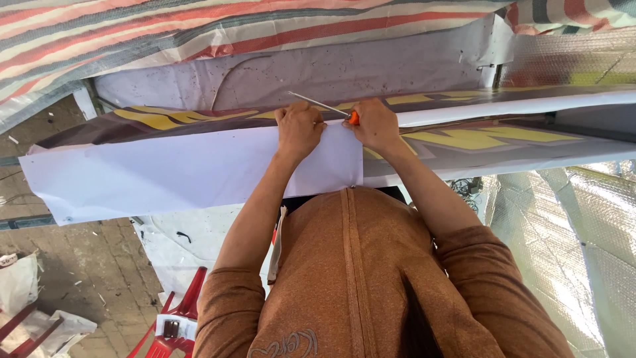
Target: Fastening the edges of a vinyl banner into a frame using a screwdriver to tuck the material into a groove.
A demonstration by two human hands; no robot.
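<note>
White banner sheet [192, 172] lay folded over the beam; your left hand [299, 126] pinched its top edge, your right hand [375, 124] gripped the orange-handled screwdriver [324, 106], seemingly angled left. Best kept taut, tip steady.

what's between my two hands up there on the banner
In the head view, the left hand and right hand are separated by the screwdriver shaft and the white banner edge.
</note>
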